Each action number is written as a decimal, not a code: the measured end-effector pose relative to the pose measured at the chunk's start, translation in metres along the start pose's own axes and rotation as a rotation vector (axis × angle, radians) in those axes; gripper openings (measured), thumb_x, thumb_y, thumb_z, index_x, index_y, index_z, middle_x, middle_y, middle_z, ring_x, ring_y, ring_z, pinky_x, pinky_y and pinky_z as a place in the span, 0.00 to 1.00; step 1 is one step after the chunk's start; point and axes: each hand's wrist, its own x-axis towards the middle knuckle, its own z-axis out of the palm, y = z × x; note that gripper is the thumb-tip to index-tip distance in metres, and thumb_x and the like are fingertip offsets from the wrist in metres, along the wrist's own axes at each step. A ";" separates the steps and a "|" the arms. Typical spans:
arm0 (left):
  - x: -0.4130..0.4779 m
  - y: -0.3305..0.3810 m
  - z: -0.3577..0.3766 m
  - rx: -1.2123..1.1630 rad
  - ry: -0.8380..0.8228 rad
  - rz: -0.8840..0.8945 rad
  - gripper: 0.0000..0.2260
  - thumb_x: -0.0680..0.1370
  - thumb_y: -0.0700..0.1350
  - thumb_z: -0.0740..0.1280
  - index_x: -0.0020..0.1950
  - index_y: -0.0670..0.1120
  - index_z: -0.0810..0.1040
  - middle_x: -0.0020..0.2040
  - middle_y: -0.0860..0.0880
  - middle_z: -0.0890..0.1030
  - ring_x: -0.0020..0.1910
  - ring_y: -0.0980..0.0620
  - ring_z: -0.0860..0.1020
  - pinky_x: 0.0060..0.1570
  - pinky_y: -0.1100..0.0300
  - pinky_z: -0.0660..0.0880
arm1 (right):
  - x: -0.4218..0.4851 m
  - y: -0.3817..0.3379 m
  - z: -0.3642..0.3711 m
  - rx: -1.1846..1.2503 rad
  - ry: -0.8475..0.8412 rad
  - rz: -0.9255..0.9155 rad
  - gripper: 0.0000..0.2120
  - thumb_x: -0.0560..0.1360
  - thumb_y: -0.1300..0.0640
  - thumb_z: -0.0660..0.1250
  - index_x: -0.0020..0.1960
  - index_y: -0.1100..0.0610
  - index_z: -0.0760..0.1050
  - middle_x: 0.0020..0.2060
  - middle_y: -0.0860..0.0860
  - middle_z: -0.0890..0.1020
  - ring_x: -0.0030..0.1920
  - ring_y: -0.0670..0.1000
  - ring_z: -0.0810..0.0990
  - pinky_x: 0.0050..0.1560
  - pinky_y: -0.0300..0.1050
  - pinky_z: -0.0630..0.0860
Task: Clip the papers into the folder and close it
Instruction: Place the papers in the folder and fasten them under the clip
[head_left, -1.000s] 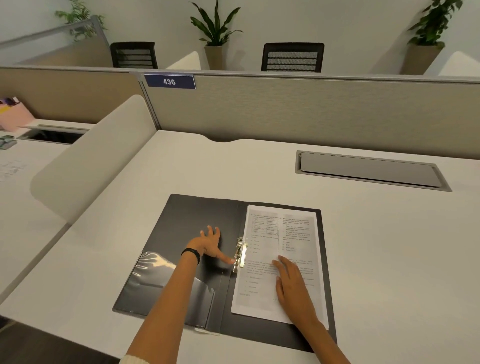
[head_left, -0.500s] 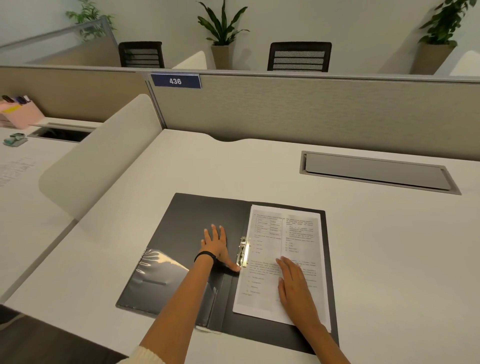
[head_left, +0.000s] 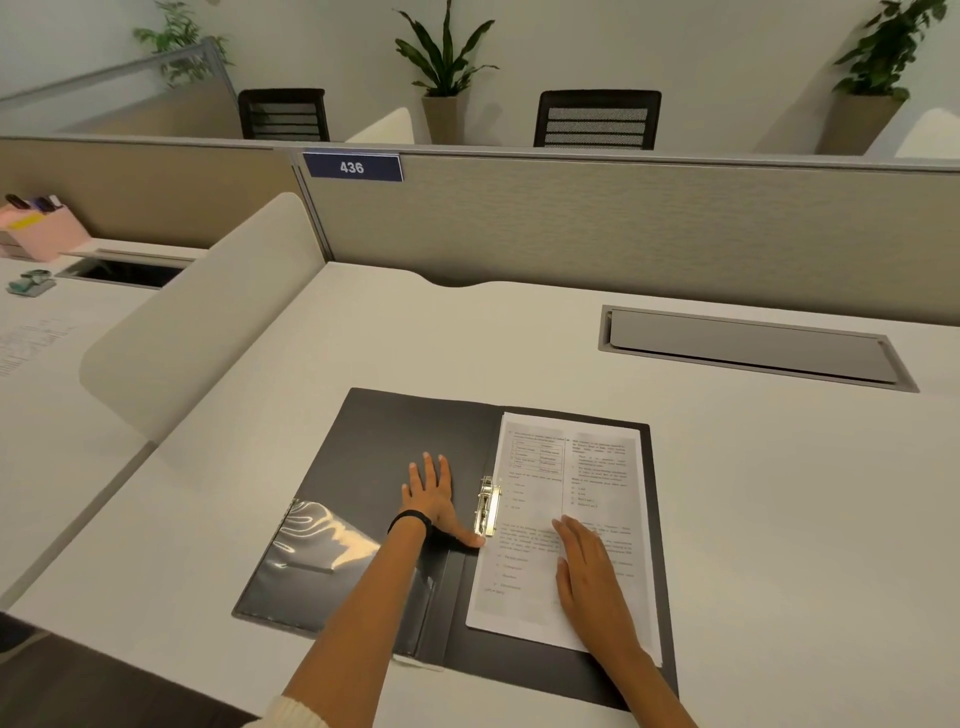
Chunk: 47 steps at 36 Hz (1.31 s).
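A dark grey folder (head_left: 384, 441) lies open flat on the white desk (head_left: 519, 338). Printed papers (head_left: 566, 488) rest on its right half, their left edge at the gold metal clip (head_left: 487, 506) by the spine. My left hand (head_left: 434, 499) lies flat on the left cover, fingers spread, thumb tip touching the lower end of the clip. My right hand (head_left: 592, 577) presses flat on the lower part of the papers. A clear plastic pocket (head_left: 317, 540) sits on the left cover's lower part.
A grey cable hatch (head_left: 748, 348) is set in the desk at the back right. A curved white divider (head_left: 208, 317) stands to the left, a beige partition (head_left: 623, 228) behind. On the neighbouring desk are a pink organiser (head_left: 41, 228) and a small green object (head_left: 31, 283).
My left hand has drawn back from the clip and settled flat on the left cover, thumb still at the clip's lower end. The right hand stays on the papers. The view shifted slightly.
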 end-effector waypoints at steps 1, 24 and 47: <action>0.000 0.001 0.002 0.000 0.010 -0.003 0.60 0.63 0.61 0.74 0.73 0.41 0.31 0.74 0.39 0.31 0.72 0.36 0.33 0.72 0.41 0.40 | 0.000 0.001 0.000 -0.001 0.002 0.000 0.21 0.76 0.40 0.46 0.67 0.42 0.54 0.68 0.51 0.69 0.67 0.52 0.68 0.67 0.48 0.58; -0.005 -0.022 0.018 -0.141 0.085 0.137 0.59 0.63 0.69 0.68 0.74 0.41 0.34 0.75 0.41 0.32 0.73 0.40 0.33 0.72 0.44 0.38 | 0.000 0.003 0.002 -0.023 0.009 0.004 0.19 0.77 0.43 0.51 0.66 0.48 0.63 0.67 0.51 0.70 0.67 0.52 0.69 0.67 0.46 0.60; -0.036 -0.177 0.007 -0.880 0.710 -0.248 0.20 0.78 0.37 0.62 0.69 0.38 0.65 0.68 0.34 0.69 0.66 0.33 0.67 0.68 0.41 0.64 | 0.001 0.011 0.006 -0.031 0.084 -0.062 0.18 0.75 0.54 0.62 0.62 0.44 0.61 0.66 0.52 0.72 0.65 0.52 0.71 0.65 0.45 0.63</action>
